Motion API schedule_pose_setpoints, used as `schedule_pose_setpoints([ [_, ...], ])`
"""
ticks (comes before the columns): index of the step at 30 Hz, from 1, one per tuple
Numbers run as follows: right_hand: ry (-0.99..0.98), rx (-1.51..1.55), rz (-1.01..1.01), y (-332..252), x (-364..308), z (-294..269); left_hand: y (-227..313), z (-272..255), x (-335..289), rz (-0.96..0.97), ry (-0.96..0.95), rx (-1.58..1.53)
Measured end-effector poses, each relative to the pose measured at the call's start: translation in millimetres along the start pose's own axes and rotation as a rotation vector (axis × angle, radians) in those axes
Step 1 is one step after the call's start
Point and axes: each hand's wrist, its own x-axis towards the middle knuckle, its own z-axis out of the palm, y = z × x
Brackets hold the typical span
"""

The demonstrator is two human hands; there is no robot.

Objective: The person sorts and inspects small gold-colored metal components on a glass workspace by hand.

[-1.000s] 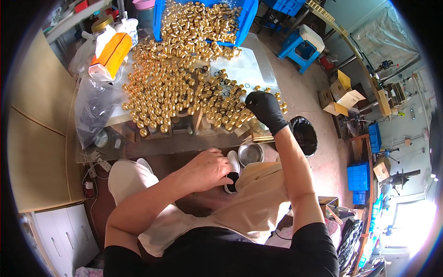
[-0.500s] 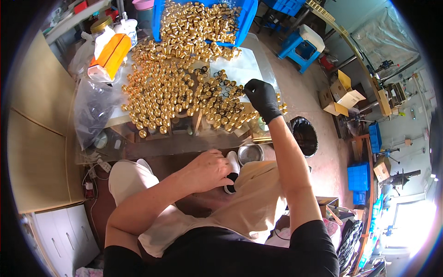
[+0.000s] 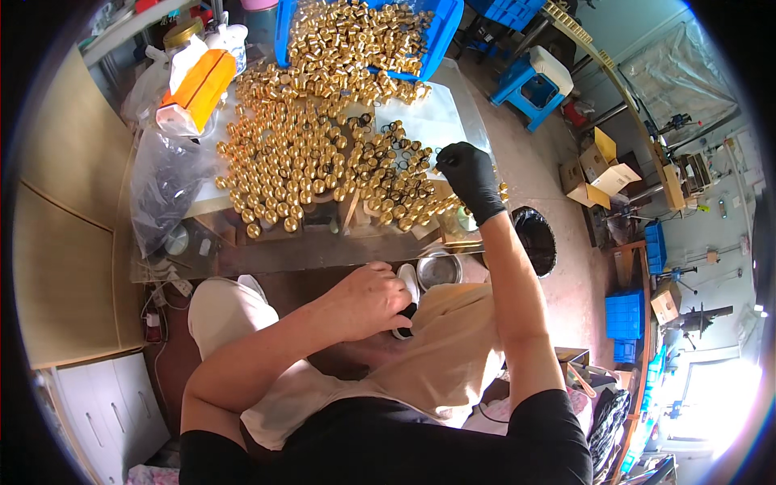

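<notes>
My right hand (image 3: 469, 176), in a black glove, is closed with its fingertips pinched at the right edge of the brass pieces (image 3: 283, 166). Whatever it pinches is too small or hidden to name. Thin black rings (image 3: 402, 145) lie among the pieces just left of it, some on a white sheet (image 3: 440, 113). Bare and curled, my left hand (image 3: 373, 297) hangs over my lap, short of the table's front edge. Its palm side is hidden, so anything in it does not show. The small cup-like brass pieces stand close together across the tabletop.
A blue crate (image 3: 446, 40) heaped with more brass pieces tips onto the table's far side. At left are an orange tissue pack (image 3: 202, 89) and a clear plastic bag (image 3: 166, 190). A metal bowl (image 3: 439, 268) and a black-lined bin (image 3: 533, 242) stand below the table's right front.
My right hand has drawn slightly right and toward me, away from the brass pieces. The left hand stays in place. The view has shifted a little.
</notes>
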Motion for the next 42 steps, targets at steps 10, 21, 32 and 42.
schedule_pose_setpoints([
  [10,-0.152,-0.131,0.074,3,-4,1,1,-2,1,-0.064,-0.06,-0.079],
  [21,-0.066,-0.134,-0.054,15,-13,-1,2,1,2,-0.044,-0.082,-0.08],
  [32,-0.144,0.135,0.065,-12,-25,-22,2,1,0,-0.028,-0.043,-0.08],
  [42,-0.192,0.02,0.056,-23,-22,-10,1,2,2,-0.031,-0.035,-0.09],
])
